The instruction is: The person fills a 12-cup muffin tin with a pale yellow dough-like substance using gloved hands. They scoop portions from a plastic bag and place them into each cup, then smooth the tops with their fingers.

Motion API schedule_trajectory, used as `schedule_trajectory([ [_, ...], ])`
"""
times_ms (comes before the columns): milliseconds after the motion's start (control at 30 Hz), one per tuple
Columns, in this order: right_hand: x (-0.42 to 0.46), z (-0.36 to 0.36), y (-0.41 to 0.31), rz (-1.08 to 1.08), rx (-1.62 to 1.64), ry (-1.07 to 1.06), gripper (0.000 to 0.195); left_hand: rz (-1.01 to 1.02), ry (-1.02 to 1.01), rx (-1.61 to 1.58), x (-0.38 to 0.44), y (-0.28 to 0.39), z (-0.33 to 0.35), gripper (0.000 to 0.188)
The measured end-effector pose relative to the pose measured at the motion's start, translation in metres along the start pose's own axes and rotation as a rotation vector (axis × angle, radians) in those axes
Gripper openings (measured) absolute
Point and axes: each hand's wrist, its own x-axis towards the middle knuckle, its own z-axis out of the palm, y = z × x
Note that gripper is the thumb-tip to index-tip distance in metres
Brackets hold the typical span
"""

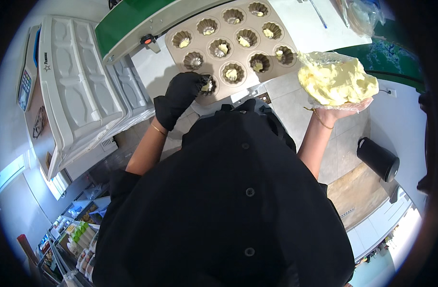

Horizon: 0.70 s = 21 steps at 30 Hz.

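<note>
My left hand (183, 91), in a black glove, bends over the near left cup of a fluted metal baking pan (255, 24). Its fingertips touch or nearly touch a pale yellow dab (206, 86) in that cup; whether they pinch it cannot be told. Similar dabs lie in most of the other fluted cups, and one left-hand cup (193, 61) shows no clear dab. Bare and palm up, my right hand (343, 111) supports a large lump of soft yellow butter-like fat (337, 80) on clear plastic wrap (321, 57), right of the pan.
Pale ribbed plastic trays or lids (79, 79) are stacked at left, near a digital scale (25, 86). A green machine frame with a knob (147, 39) rises behind the pan. A pen (318, 14) and a plastic bag (364, 18) lie back right. A black bin (378, 159) stands on the floor.
</note>
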Motion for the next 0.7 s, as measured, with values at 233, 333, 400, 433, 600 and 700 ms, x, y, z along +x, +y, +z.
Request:
schedule_trajectory([
  [233, -0.012, 0.008, -0.002, 0.058, 0.146, -0.023, 0.049, 0.011, 0.080, 0.057, -0.003, -0.014, 0.027, 0.018],
  [333, -0.015, 0.006, -0.001, 0.030, 0.109, 0.004, 0.049, 0.019, 0.122, -0.001, -0.003, -0.011, 0.023, 0.019],
  [400, -0.021, 0.015, -0.006, 0.030, 0.111, 0.014, 0.050, 0.043, 0.130, -0.060, -0.004, -0.010, 0.017, 0.020],
  [433, -0.024, 0.018, -0.009, 0.029, 0.112, 0.018, 0.050, 0.069, 0.129, -0.094, -0.005, -0.011, 0.015, 0.021],
  [600, -0.021, 0.000, -0.003, 0.027, 0.151, -0.079, 0.057, -0.075, 0.008, -0.208, -0.002, 0.004, -0.012, 0.026],
  [700, -0.022, -0.004, 0.003, 0.186, 0.421, -0.160, 0.059, -0.014, 0.178, -0.468, 0.000, 0.048, -0.030, 0.031],
])
